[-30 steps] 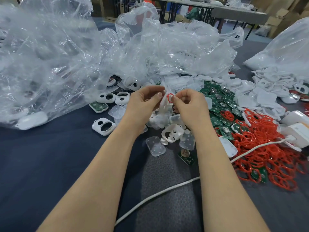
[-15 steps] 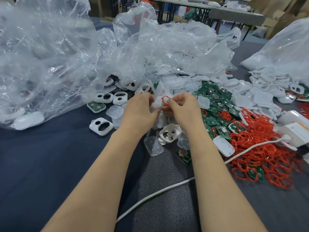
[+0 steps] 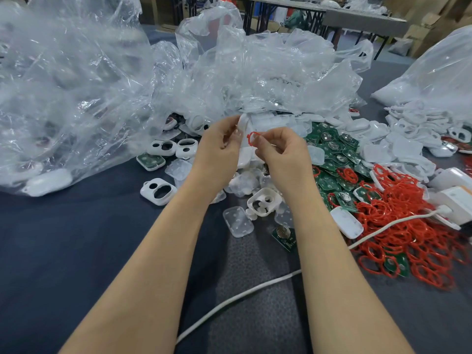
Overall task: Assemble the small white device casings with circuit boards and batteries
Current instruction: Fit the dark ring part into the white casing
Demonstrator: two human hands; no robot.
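Observation:
My left hand [image 3: 219,152] holds a small translucent white casing part [image 3: 242,123] raised above the table. My right hand [image 3: 281,154] pinches a small red rubber ring [image 3: 252,138] right beside that part. Below the hands lie loose white casings [image 3: 263,201], clear button pads [image 3: 238,221] and a green circuit board with a coin battery [image 3: 283,235]. A heap of green circuit boards [image 3: 334,149] lies to the right, with a pile of red rings [image 3: 408,226] in front of it.
Crumpled clear plastic bags [image 3: 76,85] fill the left and back. White casing fronts [image 3: 158,191] lie at centre left. A white cable [image 3: 242,297] crosses the dark tablecloth to a white box [image 3: 457,203] at right. More white casings [image 3: 413,139] are piled at far right.
Both hands stay raised together at the centre; the red ring has shifted slightly between the fingertips. The view has drifted a little.

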